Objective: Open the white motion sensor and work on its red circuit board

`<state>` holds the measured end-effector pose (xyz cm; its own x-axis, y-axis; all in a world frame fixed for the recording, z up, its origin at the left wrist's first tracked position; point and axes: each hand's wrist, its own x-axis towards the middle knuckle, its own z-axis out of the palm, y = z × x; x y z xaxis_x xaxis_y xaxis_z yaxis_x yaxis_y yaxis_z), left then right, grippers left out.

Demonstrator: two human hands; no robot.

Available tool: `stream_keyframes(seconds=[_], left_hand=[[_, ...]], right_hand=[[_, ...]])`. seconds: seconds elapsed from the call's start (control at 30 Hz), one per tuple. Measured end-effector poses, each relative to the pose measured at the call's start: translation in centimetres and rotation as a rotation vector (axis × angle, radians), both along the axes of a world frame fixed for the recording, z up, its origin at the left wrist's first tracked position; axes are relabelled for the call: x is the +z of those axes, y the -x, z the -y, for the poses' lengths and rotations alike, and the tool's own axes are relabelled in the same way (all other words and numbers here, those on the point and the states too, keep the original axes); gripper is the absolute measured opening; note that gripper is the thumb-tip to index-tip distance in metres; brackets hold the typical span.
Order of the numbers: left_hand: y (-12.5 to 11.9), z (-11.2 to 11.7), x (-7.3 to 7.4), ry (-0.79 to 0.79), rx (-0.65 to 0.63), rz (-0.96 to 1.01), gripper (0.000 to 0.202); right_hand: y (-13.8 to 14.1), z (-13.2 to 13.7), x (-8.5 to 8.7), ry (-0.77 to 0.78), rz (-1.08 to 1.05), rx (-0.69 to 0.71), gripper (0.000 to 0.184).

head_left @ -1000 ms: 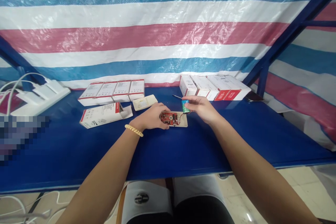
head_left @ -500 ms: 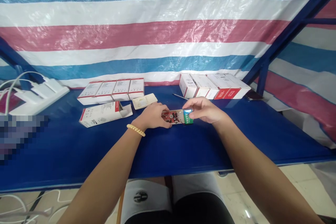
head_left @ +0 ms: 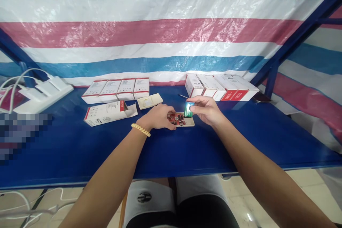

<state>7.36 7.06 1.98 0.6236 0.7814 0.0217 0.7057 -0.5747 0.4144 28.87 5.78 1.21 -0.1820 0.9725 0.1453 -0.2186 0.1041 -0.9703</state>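
My left hand [head_left: 161, 117] grips the left end of a cream plastic casing [head_left: 190, 122] that lies on the blue table. Inside the casing shows a red circuit board [head_left: 178, 119]. Between the thumb and fingers of my right hand [head_left: 205, 109] is a green and blue battery [head_left: 188, 109], raised just above the casing's right part. A cream cover [head_left: 150, 101] with a small window lies behind my left hand. Past my right fingertips, a thin screwdriver-like rod [head_left: 182, 96] is partly hidden.
An opened white carton [head_left: 105, 113] lies at left, its flap toward my left hand. Several white and red boxes [head_left: 117, 91] stand behind it, and more boxes [head_left: 221, 87] at back right. A white power strip [head_left: 44, 96] with plugs and cables sits far left. Striped sheeting [head_left: 160, 32] hangs behind.
My right hand has lifted the battery up from the casing's right end and slightly left, baring that end. My left hand still holds the casing. The whole view has shifted slightly.
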Motion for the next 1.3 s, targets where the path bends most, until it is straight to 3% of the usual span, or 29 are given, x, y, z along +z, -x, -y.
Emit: stream_keyframes(seconds=[0.23, 0.4, 0.57, 0.77, 0.97, 1.13, 1.3], left_hand=[[0.2, -0.1, 0.2, 0.095, 0.016, 0.025, 0.054], [0.4, 0.1, 0.3, 0.076, -0.036, 0.001, 0.056], [0.7, -0.1, 0.2, 0.052, -0.006, 0.006, 0.054], [0.9, -0.3, 0.2, 0.047, -0.017, 0.013, 0.055], [1.1, -0.3, 0.4, 0.055, -0.028, 0.007, 0.057], [1.0, -0.2, 0.6, 0.066, -0.028, 0.006, 0.057], [1.3, -0.4, 0.1, 0.082, -0.078, 0.048, 0.056]], right_hand=[[-0.7, -0.3, 0.6, -0.03, -0.024, -0.122, 0.032], [-1.7, -0.4, 1.1, 0.019, 0.167, -0.09, 0.031], [-1.4, -0.7, 0.9, 0.042, 0.403, -0.094, 0.034], [-1.0, -1.3, -0.7, -0.009, 0.518, 0.037, 0.028], [-1.5, -1.5, -1.1, -0.28, 0.769, 0.076, 0.021], [-1.3, -1.3, -1.0, -0.239, 0.795, 0.128, 0.025], [-1.1, -0.8, -0.4, -0.245, 0.792, 0.204, 0.016]])
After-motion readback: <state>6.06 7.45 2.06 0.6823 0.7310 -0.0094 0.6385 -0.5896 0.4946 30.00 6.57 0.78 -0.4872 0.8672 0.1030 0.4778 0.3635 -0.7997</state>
